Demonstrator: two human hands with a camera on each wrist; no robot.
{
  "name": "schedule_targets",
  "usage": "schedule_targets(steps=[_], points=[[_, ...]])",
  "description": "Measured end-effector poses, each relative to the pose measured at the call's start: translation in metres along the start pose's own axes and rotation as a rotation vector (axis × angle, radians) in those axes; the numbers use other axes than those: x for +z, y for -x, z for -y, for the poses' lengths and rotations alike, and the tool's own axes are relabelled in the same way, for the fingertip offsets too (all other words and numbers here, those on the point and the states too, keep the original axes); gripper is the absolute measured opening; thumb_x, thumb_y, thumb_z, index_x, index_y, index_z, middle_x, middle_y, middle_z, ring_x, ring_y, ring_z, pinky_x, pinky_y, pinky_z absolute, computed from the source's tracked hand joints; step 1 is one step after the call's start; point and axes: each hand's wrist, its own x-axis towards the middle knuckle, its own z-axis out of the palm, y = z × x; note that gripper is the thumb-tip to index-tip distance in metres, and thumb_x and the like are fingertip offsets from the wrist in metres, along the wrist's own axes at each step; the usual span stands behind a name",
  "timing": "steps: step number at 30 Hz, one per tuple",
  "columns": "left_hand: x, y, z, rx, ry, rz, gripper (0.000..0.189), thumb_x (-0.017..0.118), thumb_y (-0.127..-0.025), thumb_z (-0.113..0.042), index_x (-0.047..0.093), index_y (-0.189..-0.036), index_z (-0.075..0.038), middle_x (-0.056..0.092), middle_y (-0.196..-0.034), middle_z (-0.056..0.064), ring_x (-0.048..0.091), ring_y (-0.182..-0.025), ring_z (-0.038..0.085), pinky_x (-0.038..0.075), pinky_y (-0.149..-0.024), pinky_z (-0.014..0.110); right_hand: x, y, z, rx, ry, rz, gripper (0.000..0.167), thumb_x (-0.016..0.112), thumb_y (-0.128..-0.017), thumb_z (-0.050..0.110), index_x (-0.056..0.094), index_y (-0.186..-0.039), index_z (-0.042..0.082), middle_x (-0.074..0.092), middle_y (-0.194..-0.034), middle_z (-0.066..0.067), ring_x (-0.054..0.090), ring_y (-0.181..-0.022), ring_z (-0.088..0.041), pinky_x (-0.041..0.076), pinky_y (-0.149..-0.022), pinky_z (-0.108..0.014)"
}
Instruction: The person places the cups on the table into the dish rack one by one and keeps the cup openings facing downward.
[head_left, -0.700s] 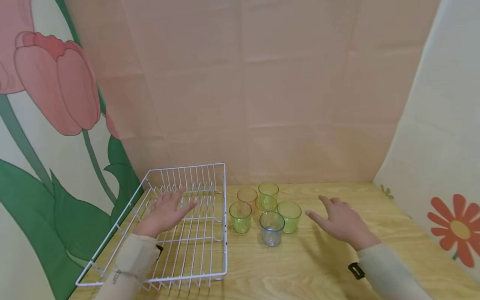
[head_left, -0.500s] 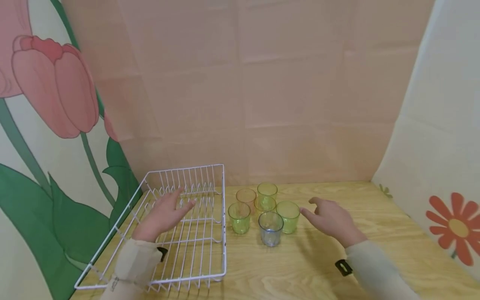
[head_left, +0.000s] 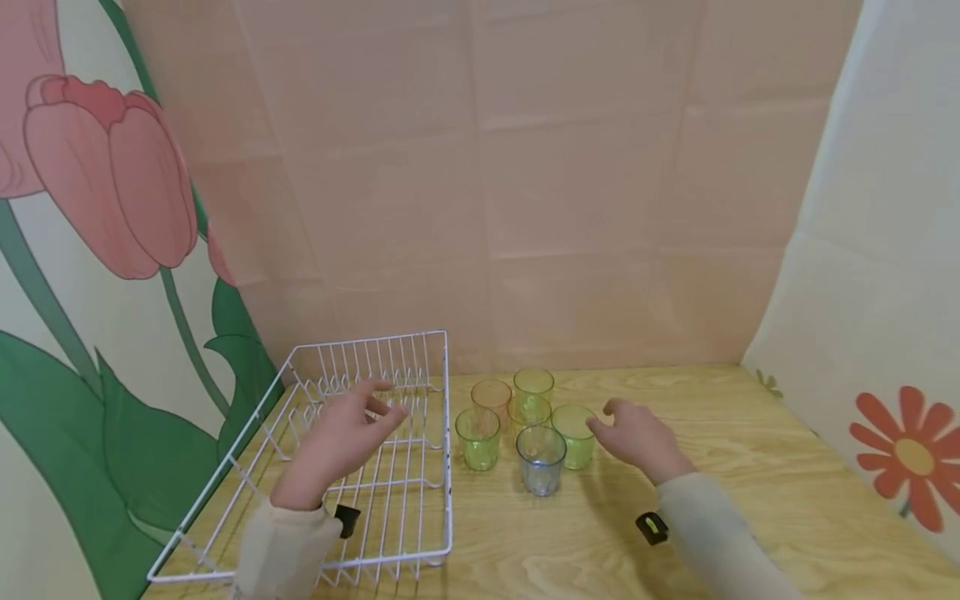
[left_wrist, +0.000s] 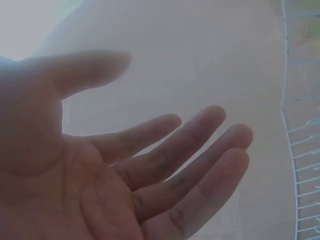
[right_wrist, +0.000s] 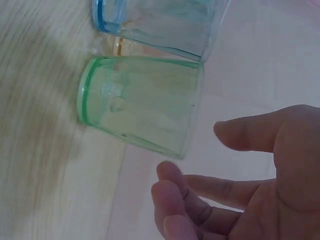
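My right hand (head_left: 637,437) is at the right side of a light green glass (head_left: 573,437), thumb and fingers apart, holding nothing. In the right wrist view the rim of the green glass (right_wrist: 140,105) lies just before the fingertips. A clear blue-rimmed glass (head_left: 541,461) stands in front of it. Behind and left are a yellow glass (head_left: 529,412), an orange glass (head_left: 491,400), a yellow-green glass (head_left: 534,383) and another green glass (head_left: 477,439). Over the white wire dish rack (head_left: 450,508) hovers my left hand (head_left: 337,442), fingers loosely bent around nothing.
The rack fills the left part of the wooden table (head_left: 510,558), close beside the glasses. A peach cloth backdrop (head_left: 570,200) rises along the back edge. Printed flower cloths hang at both sides, with a tulip (head_left: 112,183) on the left one.
My right hand has moved left to the light green glass, its fingers bending more. My left hand has shifted slightly right over the rack. The glasses stay where they were.
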Motion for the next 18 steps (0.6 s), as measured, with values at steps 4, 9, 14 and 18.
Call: schedule_targets(steps=[4,9,14,18], points=[[0.002,0.002,-0.003,0.010,0.006,0.006,0.051,0.062,-0.099,-0.039,0.054,-0.138,-0.009,0.071,-0.109,0.009,0.068,-0.097,0.023,0.056,-0.078,0.041,0.002,-0.001,-0.001,0.016,-0.052,0.034,0.055,0.052,-0.099,0.034,0.052,-0.133,-0.009,0.069,-0.104,-0.022,0.067,-0.077,-0.028,0.053,-0.063,-0.047],[0.005,0.002,-0.004,0.030,-0.010,0.005,0.048,0.062,-0.099,-0.037,0.055,-0.137,-0.008,0.072,-0.105,0.007,0.068,-0.092,0.020,0.055,-0.078,0.041,0.004,-0.002,0.000,0.037,-0.129,0.060,0.051,0.050,-0.098,0.028,0.053,-0.130,-0.011,0.070,-0.081,-0.007,0.063,-0.065,-0.020,0.049,-0.055,-0.037],[0.007,0.002,-0.007,0.025,-0.020,0.003,0.049,0.062,-0.099,-0.037,0.055,-0.137,-0.008,0.072,-0.104,0.006,0.068,-0.092,0.019,0.055,-0.080,0.043,0.008,-0.004,0.001,0.049,-0.209,0.062,0.049,0.050,-0.099,0.026,0.053,-0.128,-0.014,0.073,-0.081,-0.010,0.067,-0.068,-0.024,0.052,-0.057,-0.037],[0.009,0.003,-0.009,0.018,-0.016,0.008,0.048,0.063,-0.098,-0.037,0.056,-0.137,-0.009,0.072,-0.104,0.005,0.068,-0.093,0.019,0.054,-0.079,0.043,0.012,-0.007,-0.001,0.054,-0.259,0.057,0.048,0.049,-0.099,0.022,0.053,-0.127,-0.016,0.073,-0.077,-0.008,0.068,-0.068,-0.025,0.054,-0.058,-0.036]])
